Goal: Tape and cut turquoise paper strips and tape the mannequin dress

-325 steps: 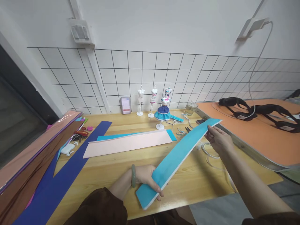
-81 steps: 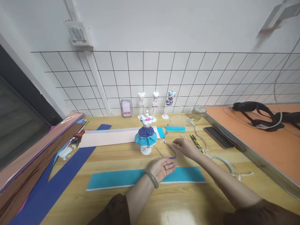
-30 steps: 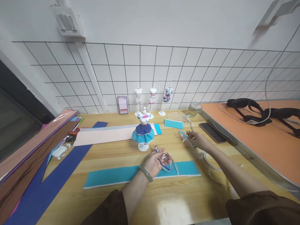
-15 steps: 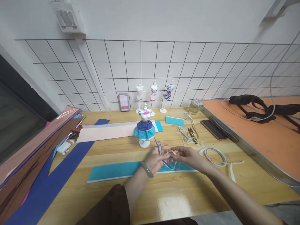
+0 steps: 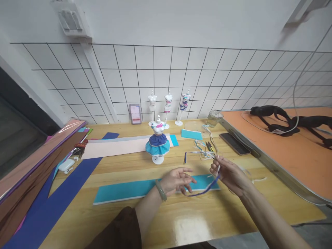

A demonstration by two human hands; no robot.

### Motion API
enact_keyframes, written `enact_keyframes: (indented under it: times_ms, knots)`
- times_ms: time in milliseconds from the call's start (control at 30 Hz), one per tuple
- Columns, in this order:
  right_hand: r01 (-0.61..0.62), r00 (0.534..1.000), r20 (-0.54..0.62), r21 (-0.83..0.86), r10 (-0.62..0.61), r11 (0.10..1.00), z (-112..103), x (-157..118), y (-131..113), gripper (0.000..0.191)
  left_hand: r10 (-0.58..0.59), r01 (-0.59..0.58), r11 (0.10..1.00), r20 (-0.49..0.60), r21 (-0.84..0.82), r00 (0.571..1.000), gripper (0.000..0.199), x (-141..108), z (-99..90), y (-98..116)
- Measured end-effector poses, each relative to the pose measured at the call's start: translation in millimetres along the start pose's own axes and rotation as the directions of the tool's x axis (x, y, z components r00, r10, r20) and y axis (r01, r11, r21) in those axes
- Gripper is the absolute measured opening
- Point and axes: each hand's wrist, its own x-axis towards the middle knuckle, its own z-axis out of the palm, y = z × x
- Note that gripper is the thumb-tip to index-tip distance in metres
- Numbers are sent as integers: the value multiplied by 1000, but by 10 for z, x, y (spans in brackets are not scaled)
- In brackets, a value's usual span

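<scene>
My right hand (image 5: 229, 173) pinches a tangle of thin white and blue ribbon strips (image 5: 207, 187); one end sticks out to the left and another loops down below. My left hand (image 5: 178, 180), with a green bangle at the wrist, has its fingers spread above a long teal strip (image 5: 121, 191) and holds nothing. Behind it stands a small mannequin (image 5: 157, 140) in a dark blue and turquoise ruffled skirt, on a white base. Black and yellow snips (image 5: 209, 146) lie among loose strips behind my right hand.
Three small mannequins (image 5: 168, 103) stand along the grid wall. A phone (image 5: 234, 143) and a glass jar (image 5: 215, 118) are at the right, beside a metal edge. Pink (image 5: 114, 148) and blue sheets (image 5: 70, 190), plus a white earbud case (image 5: 66, 165), lie left.
My right hand has moved right, away from my left hand, carrying the ribbon strips. My left hand has let go of them and its fingers are spread.
</scene>
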Motion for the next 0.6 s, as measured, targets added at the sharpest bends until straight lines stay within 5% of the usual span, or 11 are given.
enact_keyframes:
  times_ms: [100,200,300,433,600]
  knots:
    - [22,1000,3,81,-22,996,1,-103,-86,16,-98,78,987,139,142,985,53,-27,72,7]
    - [43,999,16,9,-43,999,97,-251,-101,19,-25,6,981,98,193,995,55,-34,191,29]
    - [50,998,51,-155,-43,987,257,-420,-13,23,53,-57,996,53,68,997,56,-41,330,75]
    - [69,988,154,-349,-16,935,409,-604,163,26,37,-12,984,140,-177,989,65,-33,452,132]
    - [45,986,166,-335,12,941,392,-676,262,24,87,-85,937,-9,-338,996,43,-2,444,213]
